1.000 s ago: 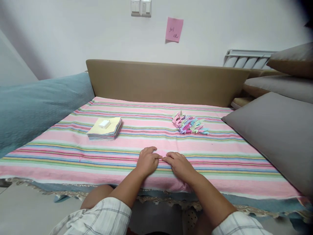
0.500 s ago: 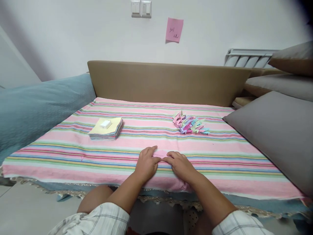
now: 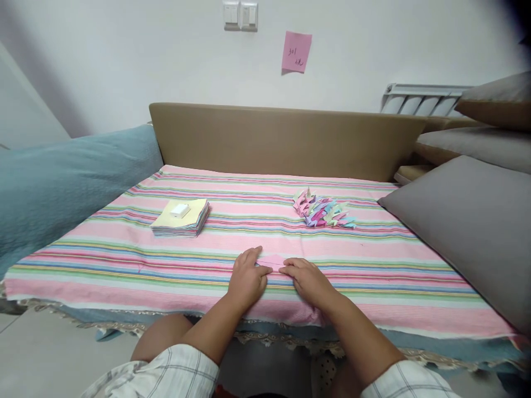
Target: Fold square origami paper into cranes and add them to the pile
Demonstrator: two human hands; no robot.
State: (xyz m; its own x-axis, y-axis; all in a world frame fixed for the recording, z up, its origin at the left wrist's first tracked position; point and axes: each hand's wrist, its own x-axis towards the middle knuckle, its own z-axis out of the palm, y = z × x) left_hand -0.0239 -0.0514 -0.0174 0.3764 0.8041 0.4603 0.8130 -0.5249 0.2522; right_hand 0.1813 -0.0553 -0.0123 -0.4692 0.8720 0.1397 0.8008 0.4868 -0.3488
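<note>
A small piece of pink folded paper [image 3: 271, 261] lies on the striped cloth, close to its front edge. My left hand [image 3: 248, 276] holds the paper's left end, thumb along the near edge and fingers toward the far side. At the right end my right hand [image 3: 309, 281] pinches it between thumb and fingers. A dark line runs across the paper between the hands. Parts of both its ends are hidden under my fingers.
A stack of coloured paper sheets [image 3: 180, 221] with a small white block [image 3: 180, 210] on top sits at the left. Several folded paper pieces [image 3: 321, 211] lie in a pile further back on the right. Grey cushions [image 3: 468, 221] border the right side.
My two thumbs have moved slightly apart along the near edge of the paper, so more of the pink shows between them. The stack and the pile stay put.
</note>
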